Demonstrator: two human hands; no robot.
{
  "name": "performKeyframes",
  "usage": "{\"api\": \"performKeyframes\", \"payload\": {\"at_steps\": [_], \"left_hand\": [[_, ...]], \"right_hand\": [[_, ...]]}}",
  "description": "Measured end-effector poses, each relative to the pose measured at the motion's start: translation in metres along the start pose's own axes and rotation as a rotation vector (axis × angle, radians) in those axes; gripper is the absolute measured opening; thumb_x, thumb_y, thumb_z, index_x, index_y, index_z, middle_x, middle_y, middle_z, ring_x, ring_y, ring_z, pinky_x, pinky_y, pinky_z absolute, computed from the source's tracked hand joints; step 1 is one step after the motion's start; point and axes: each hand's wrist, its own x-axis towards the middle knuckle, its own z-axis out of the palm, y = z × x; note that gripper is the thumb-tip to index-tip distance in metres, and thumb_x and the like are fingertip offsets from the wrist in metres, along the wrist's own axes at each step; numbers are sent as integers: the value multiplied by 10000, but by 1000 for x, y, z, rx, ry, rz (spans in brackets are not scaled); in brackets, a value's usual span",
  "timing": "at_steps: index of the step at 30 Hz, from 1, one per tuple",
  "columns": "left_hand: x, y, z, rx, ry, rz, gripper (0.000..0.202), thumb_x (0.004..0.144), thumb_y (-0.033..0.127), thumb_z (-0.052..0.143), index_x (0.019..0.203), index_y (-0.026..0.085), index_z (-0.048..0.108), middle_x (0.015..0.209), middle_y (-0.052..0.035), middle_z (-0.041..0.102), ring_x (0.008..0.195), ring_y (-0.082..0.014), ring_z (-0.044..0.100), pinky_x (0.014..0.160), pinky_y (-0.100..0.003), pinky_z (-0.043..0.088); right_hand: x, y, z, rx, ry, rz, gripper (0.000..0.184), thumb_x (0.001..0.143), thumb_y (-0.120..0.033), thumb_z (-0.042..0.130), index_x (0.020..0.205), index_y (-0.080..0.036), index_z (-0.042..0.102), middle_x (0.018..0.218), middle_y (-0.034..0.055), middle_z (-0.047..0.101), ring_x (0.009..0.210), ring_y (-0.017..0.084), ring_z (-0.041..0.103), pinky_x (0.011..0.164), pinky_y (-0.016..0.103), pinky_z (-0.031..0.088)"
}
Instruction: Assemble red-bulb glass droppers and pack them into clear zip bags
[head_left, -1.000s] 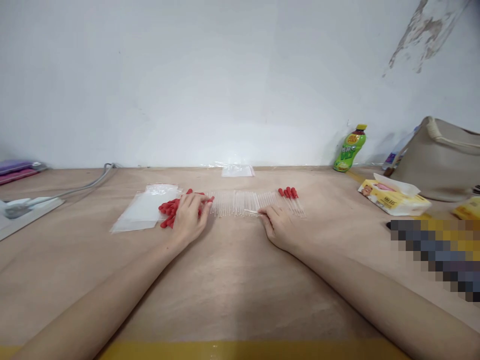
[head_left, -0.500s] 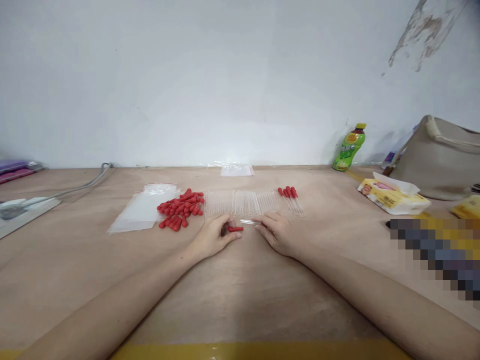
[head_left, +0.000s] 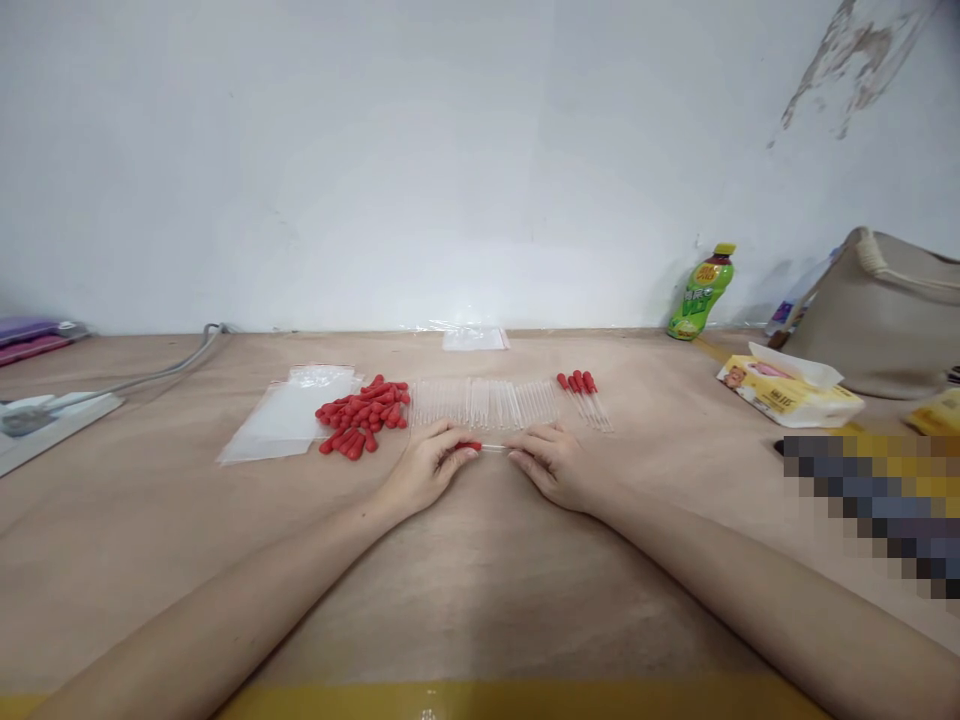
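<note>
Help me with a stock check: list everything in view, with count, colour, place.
rubber bulbs: pile, red, left of centre
glass tubes: row, clear, centre
finished droppers: several, red-capped, right of row
plastic bags: stack, clear, left of pile
drink bottle: one, green, back right
tissue pack: one, yellow-white, right
handbag: one, beige, far right
cable: one, grey, back left
table: one, tan wood, underneath
left hand: pinches one red bulb, centre
right hand: pinches one clear tube, centre

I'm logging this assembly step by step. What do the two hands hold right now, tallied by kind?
red bulb: 1, pinched by the left hand
clear tube: 1, pinched by the right hand
Total: 2
</note>
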Motion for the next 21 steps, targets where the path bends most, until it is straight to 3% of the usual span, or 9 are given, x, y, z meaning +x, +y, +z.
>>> {"api": "performKeyframes", "payload": {"at_steps": [3, 10, 14, 18, 21], "left_hand": [[-2, -1, 1, -45, -16, 6, 157, 857, 234, 459, 889, 179, 603, 847, -28, 624, 774, -140, 571, 710, -257, 448], [-8, -3, 6, -158, -90, -115, 171, 838, 261, 490, 864, 169, 632, 664, 4, 615, 547, -94, 555, 557, -201, 458], [-9, -1, 6, -121, -77, -130, 185, 824, 299, 514, 854, 174, 647, 655, 4, 633, 537, -99, 564, 542, -203, 458], [-7, 2, 5, -68, -34, -93, 157, 797, 287, 557, 838, 174, 657, 701, -3, 663, 594, -115, 593, 598, -219, 476], [-5, 2, 5, -81, 12, -78, 142, 772, 276, 589, 829, 169, 661, 751, -15, 681, 648, -131, 612, 635, -236, 489]], "right_hand": [[1, -2, -2, 19, -24, -8, 233, 881, -249, 404, 990, -200, 604, 828, 32, 625, 765, 124, 565, 718, 282, 347], [4, -4, -6, 27, -118, 15, 233, 881, -252, 414, 971, -222, 627, 778, 15, 621, 707, 113, 559, 714, 284, 321], [4, -6, -5, -65, -97, 15, 232, 879, -241, 410, 909, -210, 637, 745, 12, 617, 663, 106, 537, 696, 284, 298], [4, -7, -3, -236, -41, -86, 233, 862, -203, 405, 886, -179, 635, 699, 37, 595, 634, 126, 507, 665, 301, 287], [5, -8, -6, -193, -16, -85, 222, 866, -205, 397, 935, -165, 604, 746, 52, 600, 676, 139, 517, 663, 290, 319]]}}
